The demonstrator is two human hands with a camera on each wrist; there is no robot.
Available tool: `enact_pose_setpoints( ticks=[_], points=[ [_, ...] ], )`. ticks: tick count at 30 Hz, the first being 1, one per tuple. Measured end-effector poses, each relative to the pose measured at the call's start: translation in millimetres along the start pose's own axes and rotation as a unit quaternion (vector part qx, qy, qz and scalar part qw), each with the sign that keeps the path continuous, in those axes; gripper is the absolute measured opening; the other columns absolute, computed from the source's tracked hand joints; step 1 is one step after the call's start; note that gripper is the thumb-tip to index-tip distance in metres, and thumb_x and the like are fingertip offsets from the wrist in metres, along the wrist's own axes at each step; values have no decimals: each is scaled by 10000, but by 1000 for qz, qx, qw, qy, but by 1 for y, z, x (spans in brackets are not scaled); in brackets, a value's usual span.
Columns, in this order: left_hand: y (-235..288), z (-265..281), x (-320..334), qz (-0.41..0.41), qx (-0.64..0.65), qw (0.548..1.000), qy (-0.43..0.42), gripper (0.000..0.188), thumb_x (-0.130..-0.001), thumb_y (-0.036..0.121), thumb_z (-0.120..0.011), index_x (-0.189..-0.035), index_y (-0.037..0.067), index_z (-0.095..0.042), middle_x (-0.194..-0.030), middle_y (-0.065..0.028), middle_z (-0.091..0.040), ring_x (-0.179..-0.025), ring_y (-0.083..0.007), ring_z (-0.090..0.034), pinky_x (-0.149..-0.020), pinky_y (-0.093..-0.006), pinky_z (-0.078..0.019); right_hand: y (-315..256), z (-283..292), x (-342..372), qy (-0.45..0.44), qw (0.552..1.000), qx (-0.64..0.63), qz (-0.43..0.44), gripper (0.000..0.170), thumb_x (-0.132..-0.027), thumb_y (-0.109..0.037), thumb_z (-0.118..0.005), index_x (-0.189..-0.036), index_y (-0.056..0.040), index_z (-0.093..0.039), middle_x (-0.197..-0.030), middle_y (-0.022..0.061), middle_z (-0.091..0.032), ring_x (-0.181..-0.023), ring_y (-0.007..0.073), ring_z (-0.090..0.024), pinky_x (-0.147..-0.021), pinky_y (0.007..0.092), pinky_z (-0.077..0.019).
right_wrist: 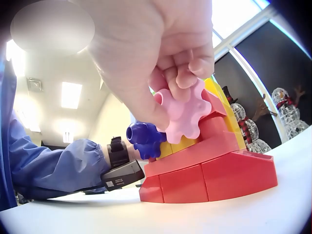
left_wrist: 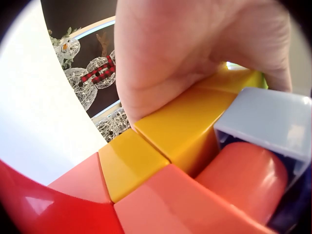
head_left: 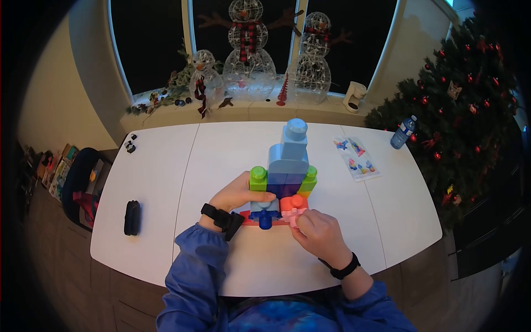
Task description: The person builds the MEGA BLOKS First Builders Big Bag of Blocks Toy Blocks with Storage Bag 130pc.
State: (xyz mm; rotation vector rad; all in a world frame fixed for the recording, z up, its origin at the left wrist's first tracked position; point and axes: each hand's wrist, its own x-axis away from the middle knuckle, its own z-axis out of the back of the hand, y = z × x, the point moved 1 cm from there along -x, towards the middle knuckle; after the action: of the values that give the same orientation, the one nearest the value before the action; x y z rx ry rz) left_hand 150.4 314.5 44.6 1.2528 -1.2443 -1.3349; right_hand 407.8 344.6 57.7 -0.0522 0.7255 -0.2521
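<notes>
A tower of toy building blocks (head_left: 286, 160) stands on the table, with light blue blocks on top and green ones at both sides. My left hand (head_left: 237, 193) grips its left side, thumb across the front above a dark blue gear (head_left: 265, 217). In the left wrist view that hand lies against yellow blocks (left_wrist: 180, 129), beside a pale blue block (left_wrist: 273, 112). With thumb and fingers, my right hand (head_left: 321, 232) pinches a pink gear (right_wrist: 187, 114) at the front right, by a coral block (head_left: 293, 202). Red blocks (right_wrist: 239, 175) form the base.
A picture sheet (head_left: 357, 157) and a water bottle (head_left: 403, 133) are at the table's right. On the left lie a black case (head_left: 132, 218) and small black pieces (head_left: 130, 146). Wire snowmen (head_left: 249, 61) line the sill; a decorated tree (head_left: 442, 110) stands right.
</notes>
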Motion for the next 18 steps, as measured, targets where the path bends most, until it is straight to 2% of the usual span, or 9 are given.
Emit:
enact_pose_setpoints(
  ticks=[1,4,7,10,11,13,14,16,18],
  points=[
    [-1,0,1,2,-3,1000,0,506,-860,141,-829,-1310,-2,-648,-1152,-41,-716,-1031,-128,-627,-955,-307,-505,2,1,1,-3,1000,0,4,228,-822,-112,-780,-874,-70,-562,-796,72,-591,-699,254,-644,-575,369,-532],
    [2,6,3,19,-47,999,-2,776,-836,170,-851,-1503,26,-481,-1356,-105,-644,-1213,-190,-601,-1053,-349,-483,15,17,-2,-35,995,-87,-18,301,-801,-178,-852,-917,-62,-600,-827,78,-636,-729,256,-671,-610,356,-546],
    [17,10,30,-51,-9,997,48,1107,-784,230,-908,-1645,88,-227,-1574,-176,-465,-1430,-292,-479,-1148,-457,-432,29,36,1,7,979,-134,-155,511,-762,-247,-920,-1134,-61,-623,-1041,110,-699,-912,260,-713,-742,355,-565],
    [31,-4,65,-21,-146,985,93,1287,-729,289,-955,-1677,138,-98,-1661,-216,-327,-1521,-365,-366,-1169,-557,-396,44,36,-5,1,955,-235,-180,859,-746,-258,-943,-1446,-48,-492,-1330,179,-640,-1181,302,-670,-951,393,-541],
    [30,-12,72,-24,-163,981,106,1293,-726,304,-963,-1681,153,-105,-1668,-219,-311,-1518,-379,-369,-1160,-587,-392,48,30,-5,-26,949,-253,-187,946,-762,-259,-932,-1509,-39,-396,-1403,197,-586,-1249,322,-626,-1007,408,-510],
    [23,-27,77,-15,-188,974,127,1300,-734,291,-959,-1684,155,-82,-1672,-219,-299,-1519,-382,-365,-1161,-590,-390,53,18,-5,-81,933,-289,-198,1125,-795,-260,-911,-1636,-21,-203,-1550,234,-477,-1387,362,-539,-1120,437,-448],
    [21,-33,78,-11,-201,970,139,1304,-738,284,-956,-1686,156,-70,-1674,-219,-293,-1519,-384,-363,-1162,-592,-389,51,15,-7,-91,926,-311,-196,1115,-823,-262,-889,-1640,-8,-174,-1553,249,-469,-1399,375,-526,-1133,439,-436],
    [17,-42,74,-28,-186,973,132,1243,-808,167,-897,-1686,146,-17,-1675,-210,-289,-1528,-372,-344,-1145,-531,-435,45,10,-14,-112,910,-353,-189,1096,-878,-266,-843,-1647,18,-115,-1560,280,-452,-1422,402,-500,-1159,442,-410],
    [14,-48,70,-48,-140,980,136,1206,-844,106,-856,-1684,141,8,-1672,-203,-295,-1530,-357,-340,-1132,-485,-462,45,3,-9,-121,919,-319,-196,1048,-930,-274,-787,-1646,20,-81,-1545,299,-458,-1403,429,-509,-1137,435,-430]
  ],
)
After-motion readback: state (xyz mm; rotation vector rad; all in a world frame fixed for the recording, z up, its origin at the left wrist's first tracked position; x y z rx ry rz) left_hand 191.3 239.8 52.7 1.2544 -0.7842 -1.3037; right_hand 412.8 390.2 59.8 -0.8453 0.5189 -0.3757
